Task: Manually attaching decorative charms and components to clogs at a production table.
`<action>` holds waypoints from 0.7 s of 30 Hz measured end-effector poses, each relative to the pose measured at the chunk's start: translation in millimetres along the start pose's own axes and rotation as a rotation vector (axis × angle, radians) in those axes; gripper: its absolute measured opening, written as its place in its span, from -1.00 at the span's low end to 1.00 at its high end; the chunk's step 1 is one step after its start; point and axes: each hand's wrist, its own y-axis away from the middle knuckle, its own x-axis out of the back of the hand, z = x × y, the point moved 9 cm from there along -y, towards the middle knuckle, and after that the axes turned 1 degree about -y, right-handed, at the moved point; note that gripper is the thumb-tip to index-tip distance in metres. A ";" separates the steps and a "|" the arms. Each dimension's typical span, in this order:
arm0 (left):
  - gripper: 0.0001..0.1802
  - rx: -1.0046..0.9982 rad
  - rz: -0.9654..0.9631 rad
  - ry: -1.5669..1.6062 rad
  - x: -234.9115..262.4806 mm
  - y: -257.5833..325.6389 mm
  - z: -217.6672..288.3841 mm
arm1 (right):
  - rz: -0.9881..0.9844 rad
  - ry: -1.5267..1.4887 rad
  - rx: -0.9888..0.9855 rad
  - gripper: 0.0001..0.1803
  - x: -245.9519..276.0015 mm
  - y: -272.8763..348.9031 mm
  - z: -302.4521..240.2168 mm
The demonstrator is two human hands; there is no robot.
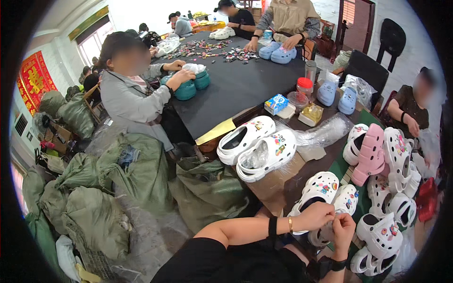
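My left hand [315, 215] and my right hand [343, 229] meet fingertip to fingertip over a white clog [317, 189] with coloured charms. They pinch something small between them that I cannot make out. A second white clog [347, 199] lies just beside the first. A dark band and a gold bracelet are on my left wrist, a dark strap on my right.
Two more white clogs [257, 146] lie on the table's near corner. A heap of white and pink clogs [387, 165] is at the right. Grey-green sacks [118, 184] fill the floor left. Other people work at the black table [236, 89] with teal and blue clogs.
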 end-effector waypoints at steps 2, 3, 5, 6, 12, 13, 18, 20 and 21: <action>-0.84 0.011 -0.056 -0.068 2.6 -0.2 -0.3 | -0.041 0.001 -0.068 -0.95 -3.5 0.7 1.6; -0.80 0.029 -0.116 -0.106 3.3 0.4 -1.6 | -0.073 0.042 -0.098 -0.95 -1.5 0.9 5.5; -0.76 -0.040 -0.038 -0.158 19.7 -1.0 8.9 | 0.008 0.069 0.002 -0.92 1.5 4.4 -7.1; -0.71 -0.105 0.051 -0.219 34.4 0.1 18.1 | 0.077 0.091 0.108 -0.88 3.9 7.6 -20.0; -0.62 -0.048 0.319 -0.674 156.1 28.4 14.1 | 0.186 0.438 0.204 -0.73 20.6 38.0 -57.4; -0.63 -0.025 0.388 -0.762 179.7 38.6 5.0 | 0.134 0.501 0.210 -0.70 17.3 42.2 -58.3; -0.59 0.169 0.511 -1.052 274.1 93.2 -30.1 | -0.144 0.895 0.292 -0.41 -19.7 49.3 -64.8; -0.56 0.236 0.539 -1.091 294.0 105.8 -39.2 | -0.172 0.920 0.302 -0.37 -28.8 47.8 -64.8; -0.55 0.271 0.496 -1.091 300.0 110.4 -44.2 | -0.222 0.930 0.337 -0.34 -38.9 47.2 -62.7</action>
